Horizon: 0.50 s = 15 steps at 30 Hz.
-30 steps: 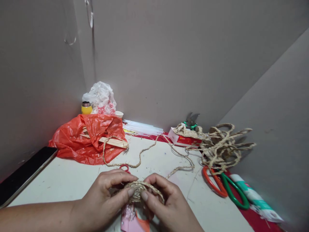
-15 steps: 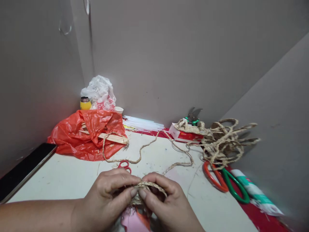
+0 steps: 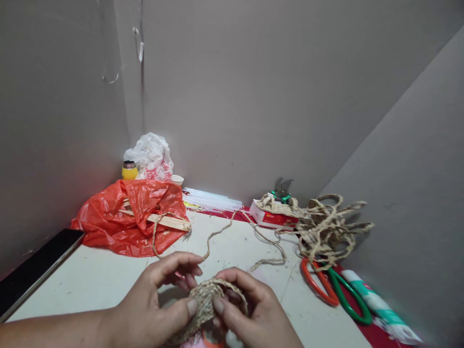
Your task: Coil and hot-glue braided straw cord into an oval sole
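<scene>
A braided straw piece (image 3: 208, 300), with flat rows and a curved loop at its right, is low in the middle of the view. My right hand (image 3: 257, 309) pinches it, thumb in front and index finger over the loop. My left hand (image 3: 152, 299) has its thumb pressed on the piece's left side, its index finger raised off it and the other fingers curled behind, partly hidden. A straw cord (image 3: 270, 261) lies on the table behind my hands. Under the piece, something orange (image 3: 213, 340) shows in part.
A red plastic bag (image 3: 108, 217) with wooden strips (image 3: 168, 221) lies left, beside a phone (image 3: 39, 270). Translucent sticks (image 3: 212, 199) lie along the back wall. At right are a tangled straw braid (image 3: 326, 232), orange-and-green-handled scissors (image 3: 350, 295), pruning shears (image 3: 282, 191) and a roll (image 3: 380, 304).
My left index finger has lifted away from the straw piece, and more of its woven face shows. My view has tilted up; the red scissors' handles are now mostly hidden behind my left hand.
</scene>
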{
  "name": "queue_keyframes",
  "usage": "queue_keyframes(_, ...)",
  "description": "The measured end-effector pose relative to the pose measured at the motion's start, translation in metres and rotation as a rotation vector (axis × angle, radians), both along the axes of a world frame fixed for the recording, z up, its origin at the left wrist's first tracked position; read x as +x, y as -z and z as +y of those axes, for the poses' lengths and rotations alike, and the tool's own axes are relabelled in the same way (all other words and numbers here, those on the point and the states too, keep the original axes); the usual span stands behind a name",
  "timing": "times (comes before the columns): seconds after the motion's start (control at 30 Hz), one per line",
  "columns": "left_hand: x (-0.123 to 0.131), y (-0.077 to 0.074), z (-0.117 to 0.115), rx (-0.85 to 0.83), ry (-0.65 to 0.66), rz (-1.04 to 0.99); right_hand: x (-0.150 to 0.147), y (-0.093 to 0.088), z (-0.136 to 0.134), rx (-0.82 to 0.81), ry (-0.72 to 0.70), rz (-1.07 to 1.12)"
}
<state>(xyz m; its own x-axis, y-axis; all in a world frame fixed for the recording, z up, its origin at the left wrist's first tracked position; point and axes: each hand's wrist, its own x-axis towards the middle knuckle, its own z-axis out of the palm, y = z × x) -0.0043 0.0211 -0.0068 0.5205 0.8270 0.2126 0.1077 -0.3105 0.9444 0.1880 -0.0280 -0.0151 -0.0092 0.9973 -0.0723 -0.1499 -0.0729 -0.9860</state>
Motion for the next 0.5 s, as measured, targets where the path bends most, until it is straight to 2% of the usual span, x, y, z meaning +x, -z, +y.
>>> queue_keyframes(0.13,-0.009,-0.011,0.004,0.103,-0.007,-0.081,0.008,-0.007,0.005,-0.011,0.092,0.025)
queue_keyframes(0.23,-0.013,-0.021,-0.001,0.255,-0.089,-0.209,0.012,-0.016,0.009,0.051,0.182,0.079)
queue_keyframes(0.3,-0.014,-0.026,-0.005,0.282,-0.114,-0.245,0.014,-0.021,0.01,0.118,0.219,0.13)
queue_keyframes(0.5,-0.017,-0.034,-0.013,0.301,-0.043,-0.085,0.012,-0.027,0.009,0.24,0.232,0.233)
